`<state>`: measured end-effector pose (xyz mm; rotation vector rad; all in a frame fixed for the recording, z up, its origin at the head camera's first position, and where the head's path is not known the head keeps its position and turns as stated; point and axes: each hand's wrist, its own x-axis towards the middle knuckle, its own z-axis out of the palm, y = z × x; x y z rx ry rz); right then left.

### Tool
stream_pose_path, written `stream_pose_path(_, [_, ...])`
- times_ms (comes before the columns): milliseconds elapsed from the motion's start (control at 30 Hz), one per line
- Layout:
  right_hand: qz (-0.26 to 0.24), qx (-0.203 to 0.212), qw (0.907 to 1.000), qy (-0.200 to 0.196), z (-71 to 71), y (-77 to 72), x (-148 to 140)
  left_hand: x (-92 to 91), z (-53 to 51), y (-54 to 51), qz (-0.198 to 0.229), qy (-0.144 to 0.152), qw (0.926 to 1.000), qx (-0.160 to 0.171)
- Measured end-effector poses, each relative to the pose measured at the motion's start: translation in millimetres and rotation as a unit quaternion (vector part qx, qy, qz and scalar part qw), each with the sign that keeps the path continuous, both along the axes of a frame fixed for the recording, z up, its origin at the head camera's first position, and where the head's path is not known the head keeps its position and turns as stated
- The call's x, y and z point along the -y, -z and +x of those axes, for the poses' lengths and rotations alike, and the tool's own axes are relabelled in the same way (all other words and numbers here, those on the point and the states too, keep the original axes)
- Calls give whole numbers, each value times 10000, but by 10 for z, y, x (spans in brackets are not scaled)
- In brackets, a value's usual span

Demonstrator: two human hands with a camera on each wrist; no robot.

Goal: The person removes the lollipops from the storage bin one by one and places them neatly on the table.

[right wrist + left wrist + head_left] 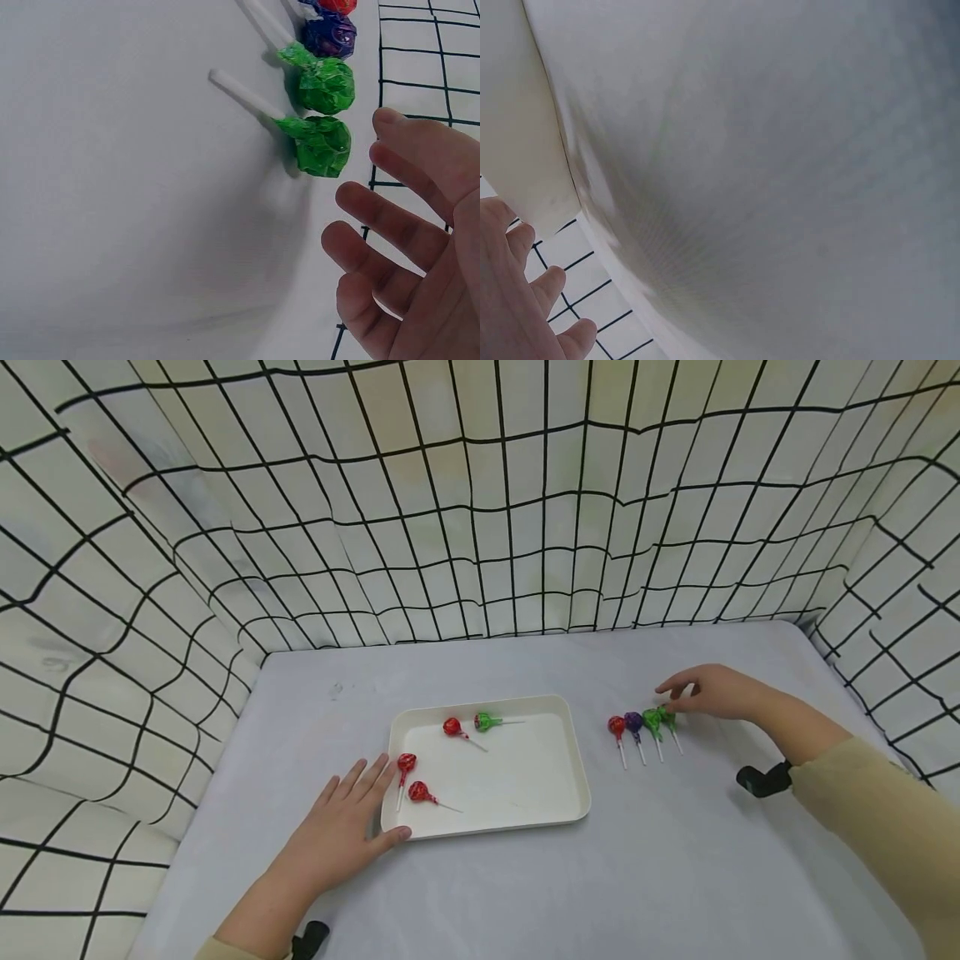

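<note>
My left hand [337, 827] lies with fingers spread at the left edge of a white tray [517, 785], its thumb by the near corner. In the tray are three red lollipops, one of them a red lollipop [420, 792] near the front, and a green lollipop [483, 722]. Right of the tray stands a row: a red lollipop [617, 725], a purple lollipop [633, 722] and two green ones. Just beyond the end green lollipop [324, 148] is my right hand [420, 247], fingers loosely bent and apart from it in the right wrist view.
A white cloth [510, 893] covers the table. White walls with a black grid [525, 535] rise behind it and at both sides. A whitish curved edge [525, 112], probably the tray, shows in the left wrist view beside the left fingers.
</note>
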<state>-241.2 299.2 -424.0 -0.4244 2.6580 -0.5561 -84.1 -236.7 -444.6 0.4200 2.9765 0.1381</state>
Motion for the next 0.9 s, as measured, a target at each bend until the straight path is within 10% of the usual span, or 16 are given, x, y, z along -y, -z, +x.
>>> stream_pose_path(900, [-583,93,9924,-1083,-126,-377,1133,24,-4,7,38,15,10000,58])
